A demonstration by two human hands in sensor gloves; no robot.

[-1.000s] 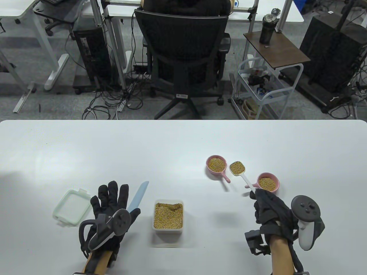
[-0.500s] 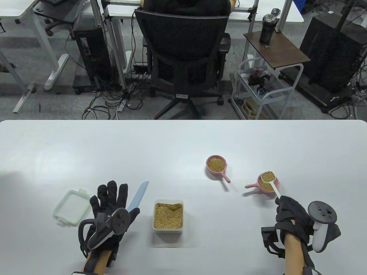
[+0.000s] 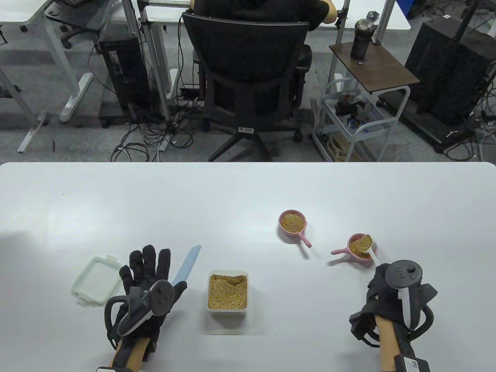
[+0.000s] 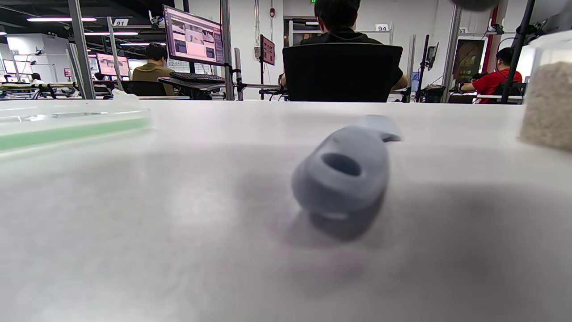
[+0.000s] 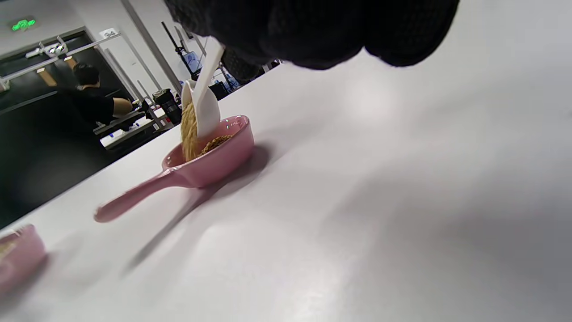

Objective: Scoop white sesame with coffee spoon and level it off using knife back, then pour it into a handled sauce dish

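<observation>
My right hand (image 3: pixel 379 272) grips the handle of the white coffee spoon (image 3: pixel 369 248). The spoon is tipped over the right pink handled sauce dish (image 3: pixel 355 256). In the right wrist view, sesame (image 5: pixel 188 132) streams from the spoon (image 5: pixel 204 105) into that dish (image 5: pixel 214 161), with the gloved fingers (image 5: pixel 313 31) above. My left hand (image 3: pixel 149 267) lies flat on the table with fingers straight, over the handle of the light blue knife (image 3: pixel 188 261). The left wrist view shows the knife's handle end (image 4: pixel 344 176) lying on the table. The clear sesame container (image 3: pixel 228 292) stands between my hands.
A second pink handled dish (image 3: pixel 293 223) with sesame sits left of and beyond the first. The container's green-rimmed lid (image 3: pixel 97 281) lies left of my left hand. A person sits in an office chair (image 3: pixel 248 73) beyond the table's far edge.
My right hand carried the full spoon from between the two dishes to the right dish, then rolled the wrist so the sesame pours out. The left hand and knife stayed put.
</observation>
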